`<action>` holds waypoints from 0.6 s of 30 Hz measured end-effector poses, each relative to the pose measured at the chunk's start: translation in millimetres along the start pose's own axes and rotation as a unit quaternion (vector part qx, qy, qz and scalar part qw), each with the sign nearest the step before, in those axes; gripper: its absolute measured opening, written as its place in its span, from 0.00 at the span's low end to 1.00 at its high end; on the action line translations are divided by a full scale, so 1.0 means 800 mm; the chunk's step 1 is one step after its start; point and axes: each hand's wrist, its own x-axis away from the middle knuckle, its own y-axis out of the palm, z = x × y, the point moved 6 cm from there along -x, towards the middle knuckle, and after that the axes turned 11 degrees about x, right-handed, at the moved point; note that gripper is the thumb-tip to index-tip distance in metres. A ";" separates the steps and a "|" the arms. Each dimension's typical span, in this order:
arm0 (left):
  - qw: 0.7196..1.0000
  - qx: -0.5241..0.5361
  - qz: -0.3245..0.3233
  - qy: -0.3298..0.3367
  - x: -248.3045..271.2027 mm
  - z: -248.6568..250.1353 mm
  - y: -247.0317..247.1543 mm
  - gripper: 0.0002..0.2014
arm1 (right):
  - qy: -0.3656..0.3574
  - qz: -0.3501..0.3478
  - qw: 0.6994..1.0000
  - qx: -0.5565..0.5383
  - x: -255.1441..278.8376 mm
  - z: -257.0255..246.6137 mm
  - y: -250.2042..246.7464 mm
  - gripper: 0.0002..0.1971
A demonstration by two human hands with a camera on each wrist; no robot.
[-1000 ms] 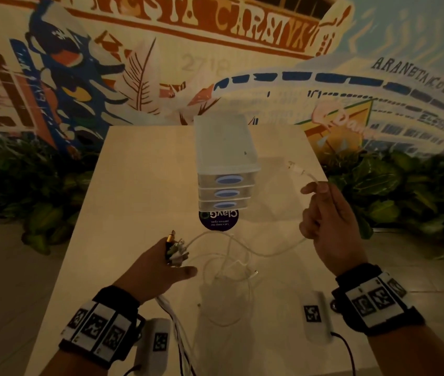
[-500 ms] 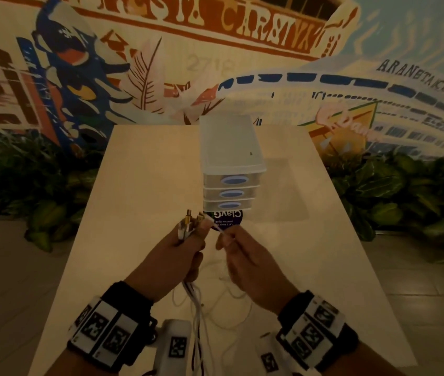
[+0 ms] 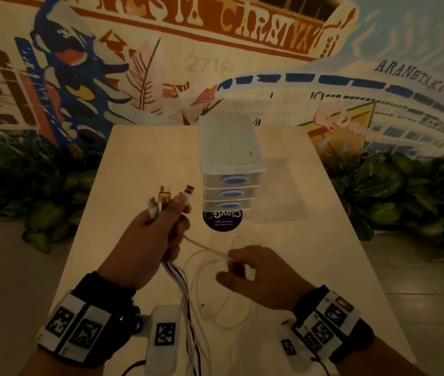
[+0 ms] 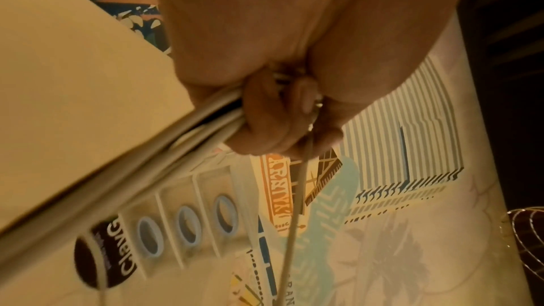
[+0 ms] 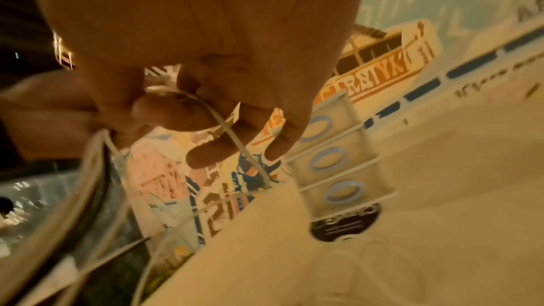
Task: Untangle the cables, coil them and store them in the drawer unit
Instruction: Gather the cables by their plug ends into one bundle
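Cables (image 3: 185, 283) bunch inside the left hand (image 3: 147, 245) grip, plugs poking above; right hand (image 3: 258, 275) pinches one white strand.

Drawer unit (image 3: 231, 169) stands mid-table, all drawers closed. Bare table (image 3: 139, 164) left of it; loose cable loops (image 3: 215, 294) lie near the front edge.

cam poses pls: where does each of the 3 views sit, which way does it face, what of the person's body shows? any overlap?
Head: on the head, looking forward and down at the table; both hands and wristbands show, left hand, right hand.
Left wrist: along the left hand, which grips the cable bundle.
Right wrist: along the right hand, which pinches a white cable.
Shared: all three see the drawer unit and the mural.
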 end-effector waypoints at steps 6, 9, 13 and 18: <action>0.999 0.039 0.029 0.019 -0.003 0.012 -0.017 0.13 | 0.101 -0.009 0.995 0.013 0.027 0.071 -0.010 0.10; 0.998 -0.040 -0.011 0.045 0.005 0.018 -0.008 0.18 | 0.098 0.045 0.993 -0.046 0.025 0.056 -0.034 0.14; 0.945 -0.292 -0.086 0.117 0.025 0.030 0.033 0.16 | 0.047 0.130 0.990 0.002 0.007 0.004 -0.071 0.10; 0.914 -0.370 -0.111 0.121 0.029 0.011 0.058 0.20 | -0.005 0.166 0.985 0.049 -0.009 -0.034 -0.101 0.08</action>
